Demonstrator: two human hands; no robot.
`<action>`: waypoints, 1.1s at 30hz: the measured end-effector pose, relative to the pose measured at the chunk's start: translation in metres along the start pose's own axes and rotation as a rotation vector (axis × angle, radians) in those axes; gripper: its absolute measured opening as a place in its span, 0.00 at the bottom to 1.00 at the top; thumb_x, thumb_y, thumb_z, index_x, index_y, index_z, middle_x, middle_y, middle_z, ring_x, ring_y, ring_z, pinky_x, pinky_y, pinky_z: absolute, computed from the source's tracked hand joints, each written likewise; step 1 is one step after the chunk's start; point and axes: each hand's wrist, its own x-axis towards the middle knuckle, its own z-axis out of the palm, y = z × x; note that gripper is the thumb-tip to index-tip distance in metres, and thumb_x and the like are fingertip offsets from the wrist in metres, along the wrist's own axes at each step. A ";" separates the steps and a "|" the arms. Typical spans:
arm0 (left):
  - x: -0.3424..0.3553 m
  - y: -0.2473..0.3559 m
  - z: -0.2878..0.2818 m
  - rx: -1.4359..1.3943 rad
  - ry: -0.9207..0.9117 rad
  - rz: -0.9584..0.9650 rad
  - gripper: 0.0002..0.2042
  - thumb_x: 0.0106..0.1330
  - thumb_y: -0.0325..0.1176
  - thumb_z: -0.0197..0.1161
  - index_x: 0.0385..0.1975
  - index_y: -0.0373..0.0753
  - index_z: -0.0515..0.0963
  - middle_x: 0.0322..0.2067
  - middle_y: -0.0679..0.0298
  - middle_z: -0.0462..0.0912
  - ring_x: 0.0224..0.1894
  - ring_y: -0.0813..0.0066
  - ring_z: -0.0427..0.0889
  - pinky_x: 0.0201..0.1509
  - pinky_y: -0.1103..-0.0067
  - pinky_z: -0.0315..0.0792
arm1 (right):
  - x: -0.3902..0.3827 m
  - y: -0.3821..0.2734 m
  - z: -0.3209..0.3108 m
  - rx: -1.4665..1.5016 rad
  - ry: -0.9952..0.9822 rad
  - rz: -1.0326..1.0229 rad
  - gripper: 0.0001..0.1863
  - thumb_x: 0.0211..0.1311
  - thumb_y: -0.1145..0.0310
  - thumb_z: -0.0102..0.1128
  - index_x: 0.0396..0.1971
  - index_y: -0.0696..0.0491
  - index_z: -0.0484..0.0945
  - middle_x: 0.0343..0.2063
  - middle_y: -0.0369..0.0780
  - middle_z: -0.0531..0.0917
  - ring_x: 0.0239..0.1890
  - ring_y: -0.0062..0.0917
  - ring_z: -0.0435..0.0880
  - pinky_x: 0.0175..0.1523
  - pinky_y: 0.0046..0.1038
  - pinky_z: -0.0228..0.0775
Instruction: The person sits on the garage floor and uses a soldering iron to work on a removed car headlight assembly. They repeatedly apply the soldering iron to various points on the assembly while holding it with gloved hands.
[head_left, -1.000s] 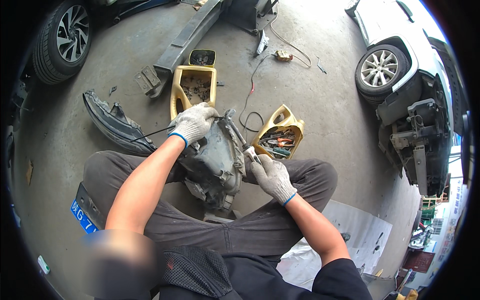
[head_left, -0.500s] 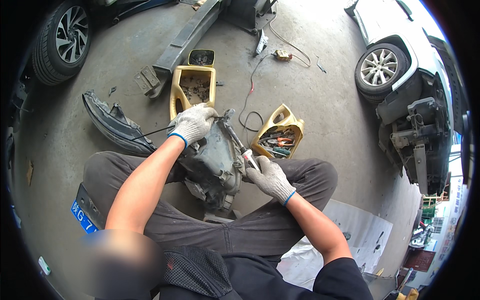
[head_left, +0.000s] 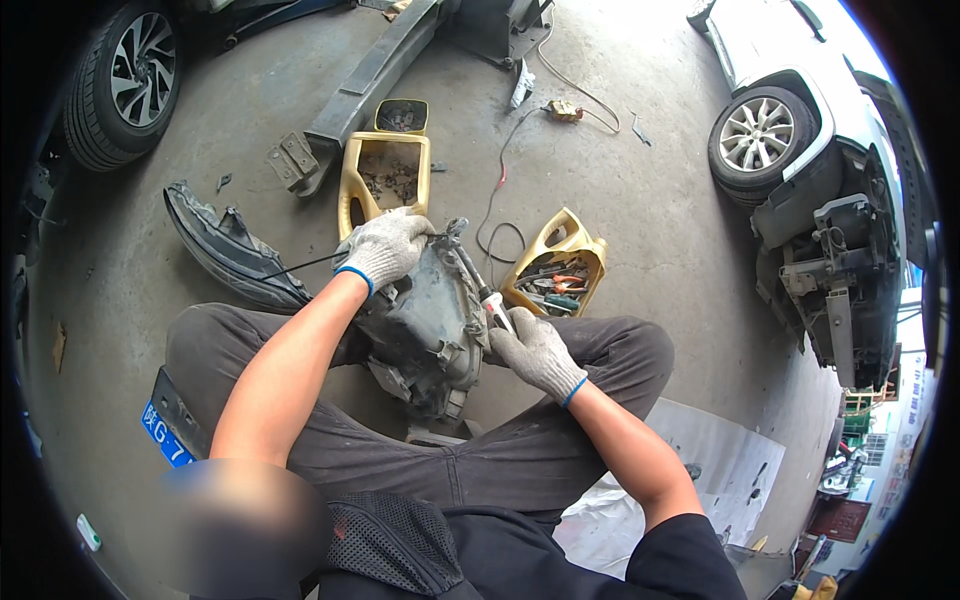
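Note:
A dark car headlight housing lies between my legs, its back side facing up. My right hand, in a knitted work glove, is closed around the white and red handle of a soldering iron. The iron's metal shaft points up and left to the housing's far corner. My gloved left hand rests at the far left of the housing, pinching a thin black rod close to the iron's tip. The rod's long tail runs out to the left. Exact contact at the tip is too small to tell.
Cut-open yellow jugs hold scrap bits ahead and hand tools at right. A curved lamp part lies left. A cable runs to a yellow socket. A grey lift arm and a white car stand beyond.
My right hand and the soldering iron have shifted slightly left and away from me. My left hand stays almost in place, still pinching the black rod.

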 end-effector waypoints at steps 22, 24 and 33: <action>0.000 0.006 -0.005 -0.016 0.018 0.032 0.10 0.66 0.33 0.60 0.42 0.41 0.85 0.43 0.53 0.83 0.51 0.51 0.81 0.57 0.63 0.74 | 0.000 0.003 -0.001 0.043 -0.020 -0.021 0.27 0.68 0.47 0.54 0.41 0.63 0.72 0.35 0.61 0.83 0.45 0.57 0.83 0.50 0.51 0.72; 0.000 0.008 -0.006 -0.012 0.021 0.035 0.10 0.66 0.34 0.60 0.42 0.40 0.85 0.42 0.53 0.83 0.50 0.51 0.81 0.56 0.63 0.74 | 0.001 0.003 -0.001 0.045 -0.024 -0.018 0.28 0.67 0.47 0.55 0.41 0.63 0.72 0.35 0.62 0.83 0.45 0.57 0.83 0.50 0.51 0.72; 0.000 0.006 -0.003 -0.021 0.069 0.080 0.09 0.65 0.33 0.61 0.40 0.40 0.86 0.40 0.54 0.84 0.47 0.51 0.82 0.53 0.64 0.76 | 0.001 0.004 -0.001 0.084 -0.057 0.015 0.30 0.66 0.46 0.53 0.44 0.64 0.73 0.37 0.62 0.83 0.46 0.57 0.83 0.52 0.50 0.73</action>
